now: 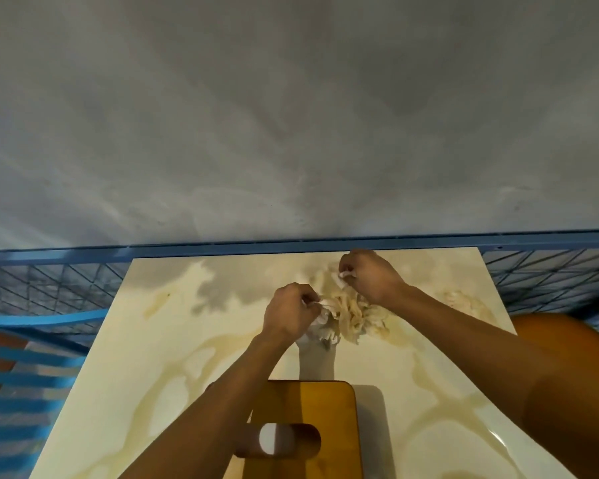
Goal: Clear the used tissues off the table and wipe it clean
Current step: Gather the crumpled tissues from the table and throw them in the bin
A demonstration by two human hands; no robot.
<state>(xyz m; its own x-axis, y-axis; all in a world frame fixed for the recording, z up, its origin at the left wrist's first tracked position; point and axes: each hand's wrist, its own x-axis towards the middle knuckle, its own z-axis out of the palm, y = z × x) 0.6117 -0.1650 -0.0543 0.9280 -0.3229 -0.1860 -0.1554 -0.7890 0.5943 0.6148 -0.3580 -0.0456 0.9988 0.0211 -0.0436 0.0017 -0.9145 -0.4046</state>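
Note:
A cream marble-patterned table top [159, 357] fills the lower middle of the head view. Near its far edge lies a crumpled pile of pale used tissues [351, 314]. My left hand [289, 314] pinches the pile's left side with closed fingers. My right hand [367, 276] grips the pile's upper right part, close to the table's far edge. Both forearms reach in from below. The tissue under my hands is partly hidden.
A wooden stool seat [322, 423] with a hand slot sits under my arms at the near edge. A blue metal grid frame [49, 281] surrounds the table left, right and behind. A grey wall [291, 115] rises beyond. An orange rounded object [550, 340] lies at the right.

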